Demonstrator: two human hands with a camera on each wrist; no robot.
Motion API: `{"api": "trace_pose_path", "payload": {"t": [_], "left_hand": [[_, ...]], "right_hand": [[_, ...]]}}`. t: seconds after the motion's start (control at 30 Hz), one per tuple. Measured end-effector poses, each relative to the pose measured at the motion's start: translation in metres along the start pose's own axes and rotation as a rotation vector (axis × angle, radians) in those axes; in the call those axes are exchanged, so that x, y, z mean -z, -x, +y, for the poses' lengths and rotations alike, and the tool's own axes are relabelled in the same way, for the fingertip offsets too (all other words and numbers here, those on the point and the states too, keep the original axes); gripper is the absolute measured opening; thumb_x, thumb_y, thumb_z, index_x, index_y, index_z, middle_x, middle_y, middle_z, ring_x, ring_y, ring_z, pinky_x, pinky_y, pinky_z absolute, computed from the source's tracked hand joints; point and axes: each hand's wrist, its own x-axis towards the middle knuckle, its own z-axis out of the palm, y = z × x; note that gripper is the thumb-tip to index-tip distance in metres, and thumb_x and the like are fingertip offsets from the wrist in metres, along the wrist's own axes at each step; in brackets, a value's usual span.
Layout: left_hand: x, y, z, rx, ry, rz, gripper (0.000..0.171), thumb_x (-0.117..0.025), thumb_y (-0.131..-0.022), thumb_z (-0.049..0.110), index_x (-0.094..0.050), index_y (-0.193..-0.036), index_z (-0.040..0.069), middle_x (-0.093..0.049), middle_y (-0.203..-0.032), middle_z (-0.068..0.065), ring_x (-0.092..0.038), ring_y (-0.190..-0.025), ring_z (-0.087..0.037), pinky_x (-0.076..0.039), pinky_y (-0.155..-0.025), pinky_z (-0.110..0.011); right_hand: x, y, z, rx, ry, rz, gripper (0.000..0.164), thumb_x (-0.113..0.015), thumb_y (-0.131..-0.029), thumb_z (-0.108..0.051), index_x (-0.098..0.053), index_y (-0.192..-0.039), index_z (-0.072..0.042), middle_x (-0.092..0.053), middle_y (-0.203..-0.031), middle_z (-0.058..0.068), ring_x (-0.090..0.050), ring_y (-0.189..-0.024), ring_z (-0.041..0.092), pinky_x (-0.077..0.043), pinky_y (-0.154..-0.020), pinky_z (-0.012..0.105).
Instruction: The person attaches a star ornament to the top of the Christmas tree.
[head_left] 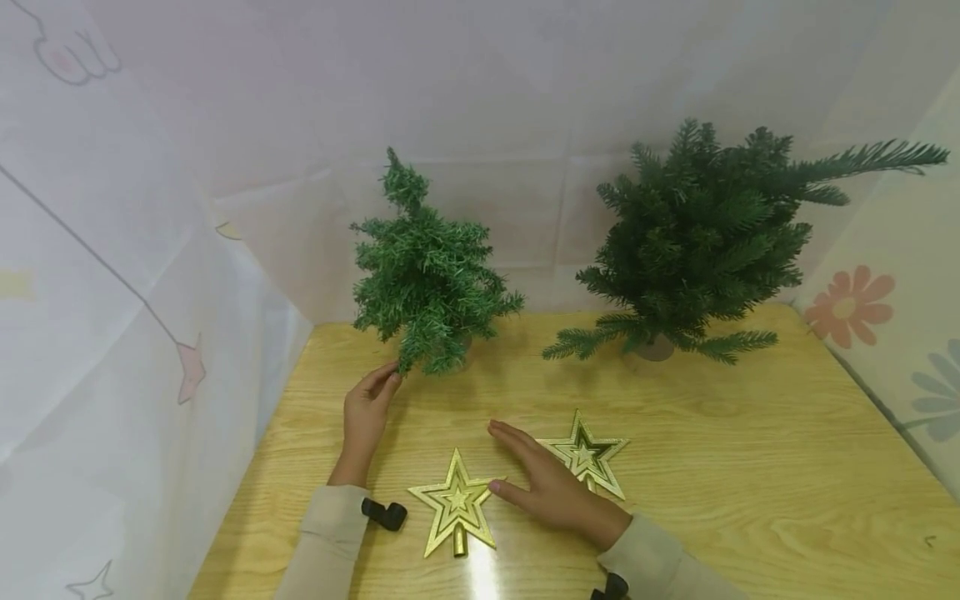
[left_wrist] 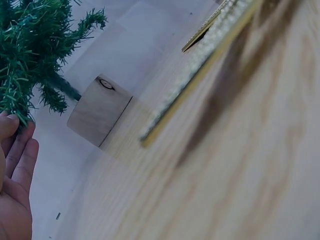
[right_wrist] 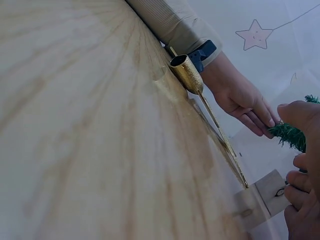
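A small artificial Christmas tree (head_left: 431,279) stands upright at the back left on a wooden block base (left_wrist: 100,111). My left hand (head_left: 366,417) pinches the tip of one of its low front branches between thumb and fingers. My right hand (head_left: 551,487) is held over the table with its fingers extended and thumb apart, holding nothing. Beneath and beside it are two gold star toppers. One star topper (head_left: 458,500) lies between my hands, its socket toward me. The other star topper (head_left: 584,455) lies farther right, partly hidden by my right hand.
A larger, darker artificial tree (head_left: 697,242) stands at the back right, with one long branch (head_left: 870,162) sticking out to the right. All of it rests on a wooden table (head_left: 750,467). Printed cloth (head_left: 525,92) hangs behind and at both sides.
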Motion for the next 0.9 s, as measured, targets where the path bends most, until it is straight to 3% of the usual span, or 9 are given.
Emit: {"api": "trace_pose_path", "payload": {"t": [0.07,0.3,0.9], "left_hand": [[0.000,-0.001,0.000,0.012,0.037,-0.012,0.035,-0.063,-0.097,0.025,-0.064,-0.129,0.012,-0.058,-0.133,-0.006,-0.060,-0.112,-0.015,-0.050,-0.093,-0.020],[-0.002,0.006,0.026,0.023,0.054,-0.021,0.032,-0.061,-0.098,0.013,-0.063,-0.128,0.004,-0.061,-0.127,-0.009,-0.063,-0.107,-0.012,-0.051,-0.093,-0.021],[0.001,0.007,0.025,0.041,0.098,-0.006,0.032,-0.061,-0.098,0.011,-0.063,-0.129,0.005,-0.063,-0.123,-0.010,-0.065,-0.105,-0.011,-0.051,-0.093,-0.022]], "right_hand": [[0.000,0.001,0.001,-0.021,0.003,-0.011,0.074,-0.061,-0.097,-0.041,-0.019,-0.156,-0.028,-0.019,-0.161,-0.001,-0.022,-0.145,0.021,-0.030,-0.110,0.060],[0.001,0.002,0.000,-0.060,-0.001,-0.031,0.077,-0.064,-0.094,-0.045,-0.022,-0.156,-0.026,-0.019,-0.161,0.000,-0.021,-0.146,0.020,-0.030,-0.110,0.061],[-0.006,0.002,0.005,-0.071,0.027,-0.091,0.085,-0.066,-0.090,-0.052,-0.023,-0.156,-0.021,-0.019,-0.161,0.001,-0.019,-0.146,0.021,-0.030,-0.111,0.058]]}}
